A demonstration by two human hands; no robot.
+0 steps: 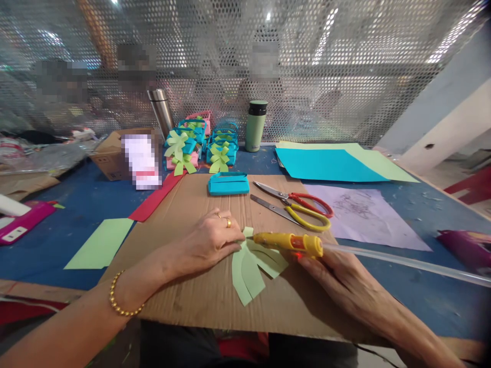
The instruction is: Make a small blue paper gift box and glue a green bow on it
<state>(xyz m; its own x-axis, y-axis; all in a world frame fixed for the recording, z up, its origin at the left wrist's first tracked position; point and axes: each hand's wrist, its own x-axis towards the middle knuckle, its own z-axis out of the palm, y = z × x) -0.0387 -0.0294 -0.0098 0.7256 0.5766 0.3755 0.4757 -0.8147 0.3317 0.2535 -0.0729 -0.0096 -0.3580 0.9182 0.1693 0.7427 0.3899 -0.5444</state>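
Note:
On a sheet of cardboard (184, 296) lies a light green paper cut-out (247, 276) with several leaf-like strips. The fingertips of my left hand (215, 237) pinch its upper left edge. My right hand (337, 271) is closed around a yellow hot glue gun (287, 242), whose nozzle points left at the top of the cut-out, near my left fingertips. A clear glue stick (406, 261) sticks out of the gun's back end. Beyond the hands sit a small blue paper basket (229, 184) and scissors (295, 204) with red and yellow handles, their blades apart.
Finished-looking blue and pink paper baskets (222, 148) with green bows stand at the back, beside a green flask (255, 127) and a steel bottle (161, 113). Blue paper (326, 163) and a purple sheet (368, 212) lie right. Green paper (99, 243) and a red strip (153, 202) lie left.

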